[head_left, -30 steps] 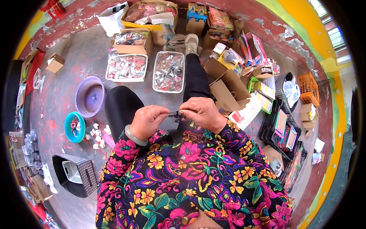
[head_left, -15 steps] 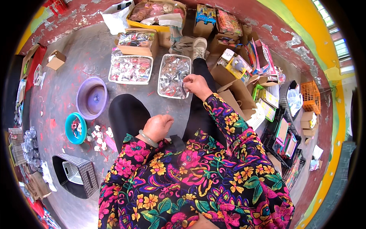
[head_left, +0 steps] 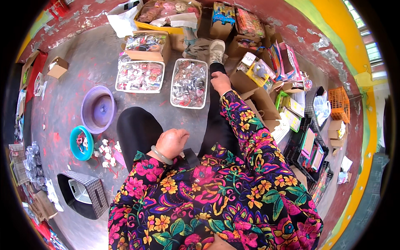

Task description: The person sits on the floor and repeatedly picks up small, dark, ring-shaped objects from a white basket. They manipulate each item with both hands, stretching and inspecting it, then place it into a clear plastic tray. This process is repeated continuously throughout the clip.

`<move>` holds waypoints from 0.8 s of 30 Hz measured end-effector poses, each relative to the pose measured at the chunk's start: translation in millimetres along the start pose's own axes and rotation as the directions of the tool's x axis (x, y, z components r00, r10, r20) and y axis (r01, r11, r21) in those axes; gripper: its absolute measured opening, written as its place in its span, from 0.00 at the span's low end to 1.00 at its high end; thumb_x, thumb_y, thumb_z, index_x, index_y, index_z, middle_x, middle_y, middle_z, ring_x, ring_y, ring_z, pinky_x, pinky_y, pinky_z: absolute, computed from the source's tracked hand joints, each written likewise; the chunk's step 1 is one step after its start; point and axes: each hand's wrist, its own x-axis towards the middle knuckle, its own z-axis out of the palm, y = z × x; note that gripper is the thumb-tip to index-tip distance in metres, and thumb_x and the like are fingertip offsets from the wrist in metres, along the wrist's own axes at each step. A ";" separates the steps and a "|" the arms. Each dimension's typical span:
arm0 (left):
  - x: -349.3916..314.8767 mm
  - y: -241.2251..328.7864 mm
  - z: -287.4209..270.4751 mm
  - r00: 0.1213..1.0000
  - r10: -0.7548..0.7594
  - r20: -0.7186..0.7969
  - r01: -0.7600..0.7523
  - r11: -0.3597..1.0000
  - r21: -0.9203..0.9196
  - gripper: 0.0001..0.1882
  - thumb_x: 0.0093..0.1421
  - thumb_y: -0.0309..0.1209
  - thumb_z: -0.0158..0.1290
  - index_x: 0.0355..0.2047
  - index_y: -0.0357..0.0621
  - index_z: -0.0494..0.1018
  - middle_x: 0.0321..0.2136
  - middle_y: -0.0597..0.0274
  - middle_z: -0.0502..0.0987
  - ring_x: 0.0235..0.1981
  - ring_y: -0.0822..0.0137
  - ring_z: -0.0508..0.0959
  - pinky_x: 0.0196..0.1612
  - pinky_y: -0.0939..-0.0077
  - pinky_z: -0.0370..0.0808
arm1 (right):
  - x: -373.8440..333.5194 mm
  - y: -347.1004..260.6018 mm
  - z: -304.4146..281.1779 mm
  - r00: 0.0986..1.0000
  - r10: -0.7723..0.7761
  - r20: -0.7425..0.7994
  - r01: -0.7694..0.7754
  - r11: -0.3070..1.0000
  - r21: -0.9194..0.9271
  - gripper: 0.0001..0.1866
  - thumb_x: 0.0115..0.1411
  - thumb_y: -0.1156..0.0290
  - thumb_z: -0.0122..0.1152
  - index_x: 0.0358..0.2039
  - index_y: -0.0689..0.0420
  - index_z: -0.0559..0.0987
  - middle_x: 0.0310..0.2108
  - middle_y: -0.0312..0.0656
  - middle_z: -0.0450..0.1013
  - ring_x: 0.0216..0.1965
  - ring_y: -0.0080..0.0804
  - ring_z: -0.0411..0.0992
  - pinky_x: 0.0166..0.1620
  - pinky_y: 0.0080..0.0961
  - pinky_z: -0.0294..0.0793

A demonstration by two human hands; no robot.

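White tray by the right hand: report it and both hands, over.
Left hand loosely curled, nothing visible in it. Right hand just beside tray, grip unclear. Tray holds small clear packets, no hand over it.

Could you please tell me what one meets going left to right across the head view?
Small cardboard box, purple basin, left hand, right hand, orange crate.

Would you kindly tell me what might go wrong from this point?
The right hand is close to a white tray filled with clear packets; a careless brush might spill some. The shoe rests near cardboard boxes, so shifting that foot could knock one. Loose white pieces lie on the floor beside the turquoise basin and might get scattered or stepped on.
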 end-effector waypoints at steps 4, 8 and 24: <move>0.9 -2.3 2.2 0.998 0.051 -0.020 -0.052 0.999 -0.017 0.08 0.53 0.32 0.50 0.29 0.43 0.74 0.23 0.50 0.74 0.29 0.50 0.75 0.33 0.61 0.71 | -40.8 -6.0 -54.2 0.976 -0.217 -0.015 0.216 0.964 0.157 0.12 0.49 0.68 0.54 0.34 0.56 0.78 0.30 0.45 0.76 0.34 0.36 0.74 0.39 0.28 0.72; 0.0 -3.8 0.9 0.998 0.055 -0.039 -0.055 0.998 -0.006 0.07 0.53 0.30 0.50 0.28 0.41 0.74 0.22 0.49 0.74 0.27 0.50 0.75 0.32 0.61 0.71 | -76.2 17.9 -138.1 0.971 -0.216 -0.100 0.237 0.861 0.449 0.11 0.52 0.73 0.55 0.35 0.61 0.77 0.27 0.37 0.74 0.29 0.22 0.72 0.35 0.18 0.71; 11.8 1.4 13.4 0.997 0.055 0.045 -0.058 0.996 0.072 0.07 0.52 0.30 0.51 0.27 0.39 0.74 0.21 0.48 0.74 0.25 0.49 0.75 0.29 0.63 0.71 | -218.9 242.4 -239.3 0.892 0.177 -0.416 -0.243 0.964 -0.112 0.11 0.47 0.69 0.52 0.28 0.57 0.81 0.25 0.47 0.75 0.29 0.40 0.75 0.35 0.29 0.72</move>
